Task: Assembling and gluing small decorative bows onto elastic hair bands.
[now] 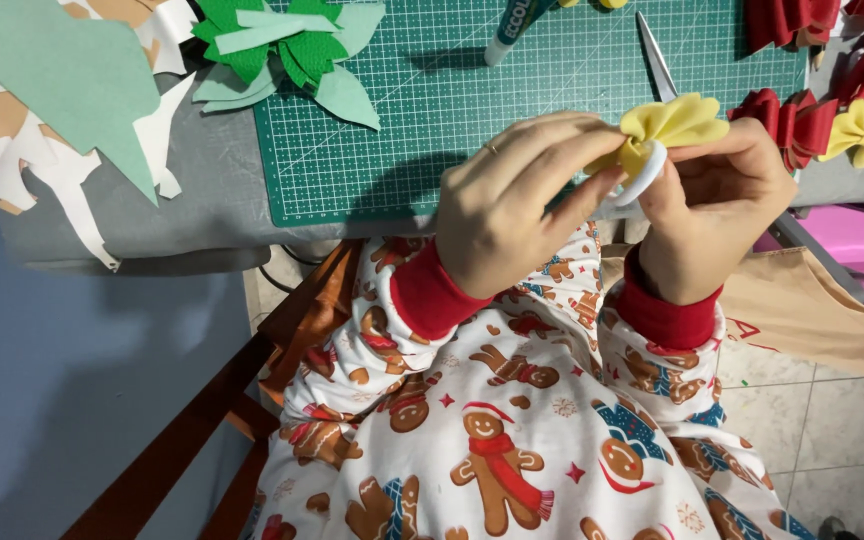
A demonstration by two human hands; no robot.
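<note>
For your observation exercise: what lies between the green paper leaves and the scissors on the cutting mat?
In the head view, a glue stick lies between the green paper leaves and the scissors; otherwise bare cutting mat.

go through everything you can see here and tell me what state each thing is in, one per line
Yellow bow: pinched at its middle, held in both hands.
White tape roll: between the hands, under the bow.
Left hand: closed on the bow.
Right hand: closed on bow and roll.
Scissors: lying on the mat, blades together.
Glue stick: lying on the mat, capped.
Red bows: finished, lying at the table edge.
Green leaves: cut, piled.
</note>
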